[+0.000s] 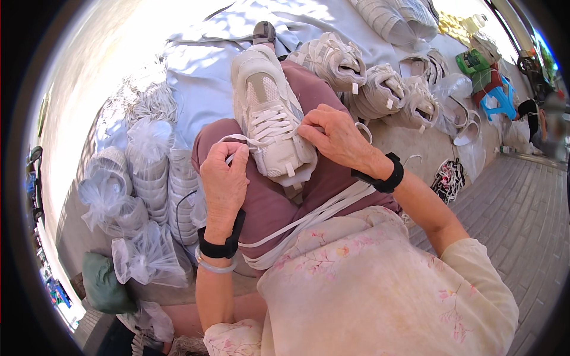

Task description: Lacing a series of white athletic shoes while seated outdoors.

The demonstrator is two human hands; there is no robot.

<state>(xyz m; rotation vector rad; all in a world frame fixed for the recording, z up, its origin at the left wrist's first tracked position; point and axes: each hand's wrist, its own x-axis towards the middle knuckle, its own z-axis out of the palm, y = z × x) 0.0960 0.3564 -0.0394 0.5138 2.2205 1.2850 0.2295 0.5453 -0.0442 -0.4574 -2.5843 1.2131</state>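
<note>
A white and beige sneaker (pixel 264 101) rests across my thighs, toe pointing away and heel toward me. Its white shoelace (pixel 274 127) is threaded in crossing rows up to the collar. On the left of the collar, my left hand (pixel 224 178) pinches one lace end between thumb and forefinger. My right hand (pixel 335 136) is closed at the opposite side of the collar, fingers pressed together on the lace there; a loose loop shows behind its knuckles. Several long white laces (pixel 320 213) lie in a bundle over my lap. Black bands circle both wrists.
Similar sneakers (pixel 386 89) stand in a row at the right. Plastic-wrapped stacks of white shoe parts (pixel 148 172) sit at the left, below a heap of white laces (pixel 151 95). Farther right are a blue stool (pixel 500 99), a green bottle (pixel 472 61) and a tangle of dark cords (pixel 449 180).
</note>
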